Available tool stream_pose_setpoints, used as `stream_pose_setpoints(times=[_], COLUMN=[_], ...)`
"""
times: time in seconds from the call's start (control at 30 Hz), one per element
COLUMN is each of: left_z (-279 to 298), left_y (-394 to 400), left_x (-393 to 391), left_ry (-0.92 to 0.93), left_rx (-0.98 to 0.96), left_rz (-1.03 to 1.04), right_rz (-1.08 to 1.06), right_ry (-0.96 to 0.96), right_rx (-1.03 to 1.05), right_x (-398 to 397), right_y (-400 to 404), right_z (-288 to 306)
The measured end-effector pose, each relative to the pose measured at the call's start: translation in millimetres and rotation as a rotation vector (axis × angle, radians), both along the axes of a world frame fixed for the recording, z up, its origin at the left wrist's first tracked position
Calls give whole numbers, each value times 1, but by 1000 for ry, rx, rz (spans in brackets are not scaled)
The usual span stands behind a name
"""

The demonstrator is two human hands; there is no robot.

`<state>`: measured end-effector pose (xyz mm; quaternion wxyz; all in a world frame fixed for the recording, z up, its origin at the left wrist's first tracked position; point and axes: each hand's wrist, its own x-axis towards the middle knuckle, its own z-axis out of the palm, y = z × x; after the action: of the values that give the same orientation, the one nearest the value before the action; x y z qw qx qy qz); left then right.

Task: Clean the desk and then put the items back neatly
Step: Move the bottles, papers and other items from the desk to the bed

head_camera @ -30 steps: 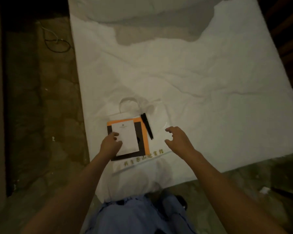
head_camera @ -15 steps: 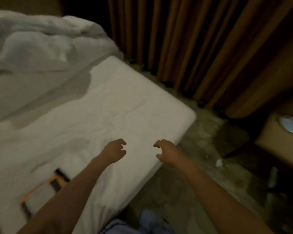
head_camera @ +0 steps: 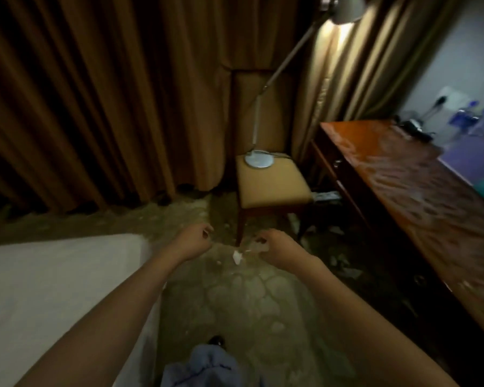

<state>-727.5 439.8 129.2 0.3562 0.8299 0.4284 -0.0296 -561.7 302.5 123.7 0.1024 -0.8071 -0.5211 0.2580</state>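
While both arms reach forward over the floor, the left hand (head_camera: 194, 241) and right hand (head_camera: 274, 246) hang loosely curled, holding nothing. At two o'clock lies the wooden counter (head_camera: 411, 180); a chair (head_camera: 271, 185) carrying a lamp (head_camera: 259, 162) stands at twelve.

One head-worn wide-angle view, looking forward and down.

The camera sits at the person's head and faces across the floor (head_camera: 243, 297) toward a chair (head_camera: 271, 188) and curtains (head_camera: 101, 107) at the far side. Both forearms reach out from the near edge, so the left hand (head_camera: 192, 243) and right hand (head_camera: 275, 248) sit close, low in the middle. The bed (head_camera: 53, 289) fills the near left; the counter (head_camera: 419, 185) runs along the right, its far end blurred. Straight lines bow toward the edges. There is no second view to share the scene.
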Motion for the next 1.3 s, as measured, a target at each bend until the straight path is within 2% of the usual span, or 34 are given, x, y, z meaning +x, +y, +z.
stream_pose_setpoints(times=[0.13,0.5,0.87,0.97,1.13,1.3], left_z=[-3,11,-11,4,18,13], left_y=[17,95,9,-11,-12,9], left_x=[96,351,610,684,781,861], left_ry=[5,40,57,56,-1,70], left_rx=[23,46,31,-3,57,165], left_rz=[-177,-481,-911,-956,-947,-941], right_rz=[-129,-466,-863,-945,-981,-1022], right_ry=[-39,42,98,70,43,78], right_rx=[3,94,-13,-10,4,46], right_x=[72,269,443,508,600,662], right_y=[-5,18,-86,-109,-121,-112], right_z=[-2,20,-11,-7,9,-3])
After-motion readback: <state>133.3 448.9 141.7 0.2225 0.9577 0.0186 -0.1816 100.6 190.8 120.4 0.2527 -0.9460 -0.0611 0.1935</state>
